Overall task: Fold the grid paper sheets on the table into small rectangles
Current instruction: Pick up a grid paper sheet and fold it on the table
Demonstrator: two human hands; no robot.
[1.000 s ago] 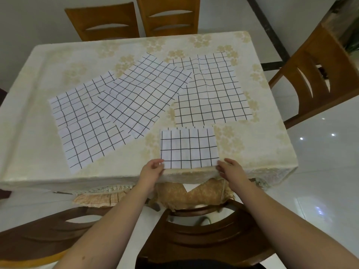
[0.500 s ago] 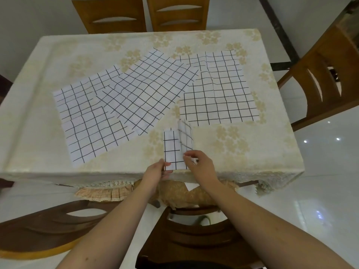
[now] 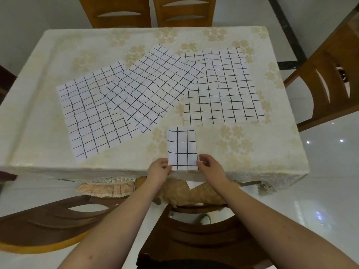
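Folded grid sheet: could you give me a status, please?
Both hands, left hand and right hand, pinch folded sheet at near corners. Nothing in the way.

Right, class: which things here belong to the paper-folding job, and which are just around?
Job: folded paper, held by left hand and right hand; unfolded grid sheets; table.
Around: far chairs; right chair; near chair.

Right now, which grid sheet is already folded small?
The small folded sheet at the table's near edge, between both hands; the other sheets lie unfolded behind it.
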